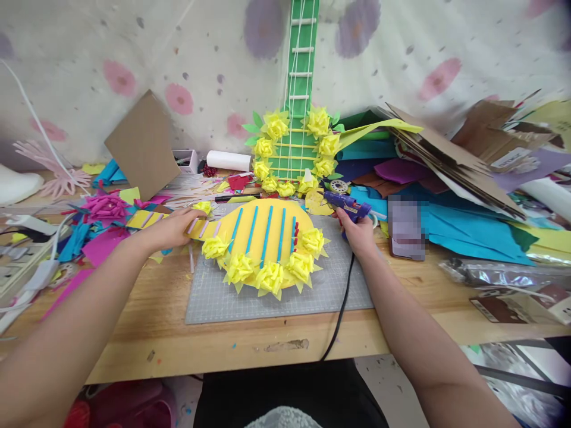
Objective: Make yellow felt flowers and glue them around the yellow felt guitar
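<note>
A yellow toy guitar [276, 226] of card lies on the grey cutting mat [214, 306], with blue strips across its body and yellow paper flowers along its near edge. My left hand [176, 229] is closed around the guitar's neck; a yellow paper flower [203, 207] shows just beyond its fingers. In my right hand [358, 233] is a blue glue gun [350, 205], its nozzle pointing left towards the far right side of the guitar. The gun's black cord [342, 309] runs over the near table edge.
Upright at the back stands a green guitar [297, 125] ringed with yellow flowers. Coloured paper and cardboard [450, 160] pile up on the right, beside a blurred phone-like object [407, 229]. Paper scraps [104, 208] and a power strip [22, 267] crowd the left.
</note>
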Demonstrator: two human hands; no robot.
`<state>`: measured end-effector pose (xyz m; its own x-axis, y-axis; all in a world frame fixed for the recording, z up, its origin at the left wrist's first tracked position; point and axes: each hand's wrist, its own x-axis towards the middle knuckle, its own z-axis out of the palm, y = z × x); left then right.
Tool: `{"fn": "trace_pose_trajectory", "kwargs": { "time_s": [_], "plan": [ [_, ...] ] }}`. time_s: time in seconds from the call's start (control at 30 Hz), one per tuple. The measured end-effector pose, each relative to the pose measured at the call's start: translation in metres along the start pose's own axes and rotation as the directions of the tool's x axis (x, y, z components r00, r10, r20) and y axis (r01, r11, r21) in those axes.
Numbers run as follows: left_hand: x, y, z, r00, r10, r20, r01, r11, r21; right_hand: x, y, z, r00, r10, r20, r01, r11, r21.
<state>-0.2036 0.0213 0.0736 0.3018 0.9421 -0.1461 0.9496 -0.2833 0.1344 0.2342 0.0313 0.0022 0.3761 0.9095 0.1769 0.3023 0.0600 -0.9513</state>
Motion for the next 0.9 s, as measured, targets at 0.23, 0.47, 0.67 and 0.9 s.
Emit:
{"fn": "trace_pose_trajectory", "kwargs": {
  "time_s": [0.23, 0.47, 0.67, 0.9],
  "plan": [
    [-0.02, 0.033, 0.013, 0.763, -0.22, -0.608, 0.099, 0.969, -0.227, -0.004, -0.005, 0.0, 0.999, 0.029, 0.013, -0.029, 0.999, -0.02],
    [-0.014, 0.048, 0.048, 0.597, -0.342, -0.726, 0.201, 0.94, -0.277, -0.001, 0.005, 0.0, 1.0, -0.01, 0.012, 0.01, 1.0, -0.014],
    [-0.015, 0.038, 0.051, 0.581, -0.396, -0.711, 0.249, 0.918, -0.308, -0.002, 0.005, 0.001, 0.999, -0.028, -0.025, 0.028, 1.0, 0.002],
    [-0.033, 0.039, 0.045, 0.627, -0.391, -0.674, 0.302, 0.919, -0.253, -0.004, 0.004, -0.001, 0.999, -0.028, -0.024, 0.029, 1.0, 0.013]
  ]
}}
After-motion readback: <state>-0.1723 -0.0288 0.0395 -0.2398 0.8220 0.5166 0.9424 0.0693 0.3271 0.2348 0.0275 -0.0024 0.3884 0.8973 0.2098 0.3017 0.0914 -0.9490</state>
